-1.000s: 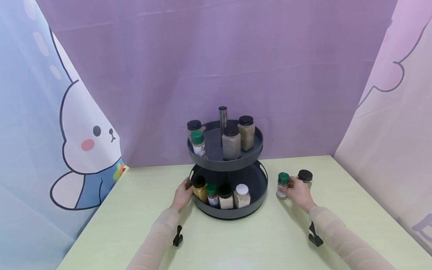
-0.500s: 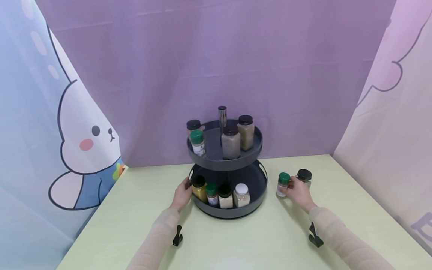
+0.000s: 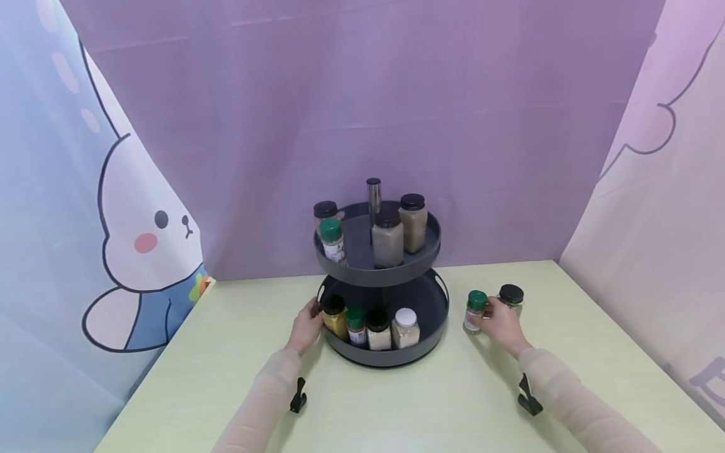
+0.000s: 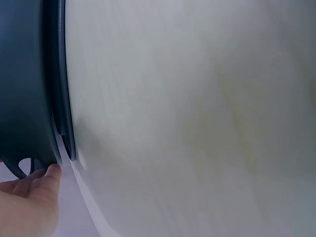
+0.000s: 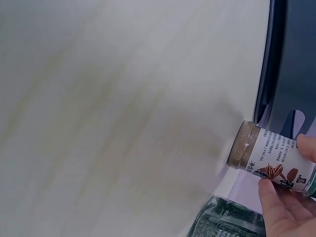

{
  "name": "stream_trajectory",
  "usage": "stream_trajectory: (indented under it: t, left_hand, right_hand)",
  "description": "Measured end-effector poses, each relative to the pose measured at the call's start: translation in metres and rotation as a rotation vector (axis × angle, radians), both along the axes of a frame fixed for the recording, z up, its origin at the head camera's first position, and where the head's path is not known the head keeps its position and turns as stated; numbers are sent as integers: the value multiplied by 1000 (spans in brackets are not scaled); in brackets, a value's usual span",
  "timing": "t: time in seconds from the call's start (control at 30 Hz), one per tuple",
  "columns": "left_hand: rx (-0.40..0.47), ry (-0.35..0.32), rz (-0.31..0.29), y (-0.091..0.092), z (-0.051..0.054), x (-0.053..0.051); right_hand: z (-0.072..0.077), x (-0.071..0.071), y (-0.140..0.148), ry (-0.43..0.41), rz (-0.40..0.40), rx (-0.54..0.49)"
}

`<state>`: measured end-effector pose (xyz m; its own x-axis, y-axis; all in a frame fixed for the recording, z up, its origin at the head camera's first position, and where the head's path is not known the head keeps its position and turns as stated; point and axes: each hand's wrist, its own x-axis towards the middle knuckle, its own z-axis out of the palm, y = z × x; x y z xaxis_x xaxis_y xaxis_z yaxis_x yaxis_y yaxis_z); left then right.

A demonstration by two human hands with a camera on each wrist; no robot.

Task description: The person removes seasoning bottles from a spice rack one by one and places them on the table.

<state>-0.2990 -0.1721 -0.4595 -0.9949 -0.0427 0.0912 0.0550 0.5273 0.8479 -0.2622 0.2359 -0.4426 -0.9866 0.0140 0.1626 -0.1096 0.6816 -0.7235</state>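
My right hand [image 3: 502, 322] grips a small green-capped spice jar [image 3: 473, 314] to the right of the rack. In the right wrist view, my thumb and fingers pinch this spice jar [image 5: 274, 155] around its white label; brown contents show near its base. I cannot tell whether the base touches the table. Behind the right hand is a black-capped jar [image 3: 511, 295], partly hidden. My left hand [image 3: 306, 327] holds the left edge of the dark two-tier rack [image 3: 378, 360]. In the left wrist view, fingers of my left hand [image 4: 37, 200] lie at the handle cut-out of the rack's tray [image 4: 24, 98].
On the lower tier stand a yellow jar [image 3: 336, 324], a green-capped jar [image 3: 356, 328], a black-capped jar [image 3: 379, 333] and a white-capped jar [image 3: 406, 330]. Several jars, including a grey one [image 3: 388, 242], occupy the upper tier. A purple curtain [image 3: 374, 94] hangs behind the table [image 3: 374, 409].
Hardly anything differs. The view has shifted very slightly; both hands, the spice jar and the rack keep their places.
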Motion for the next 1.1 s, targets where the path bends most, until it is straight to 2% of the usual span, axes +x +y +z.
stream_trajectory:
  t: [0.57, 0.83, 1.1]
  left_hand:
    - [9, 5, 2, 0, -1, -1]
    - [1, 15, 2, -1, -2, -1]
    - [-3, 28, 2, 1, -1, 0]
  right_hand:
    - [9, 0, -2, -31, 14, -23]
    - [24, -4, -2, -11, 4, -21]
    - [42, -1, -3, 13, 28, -26]
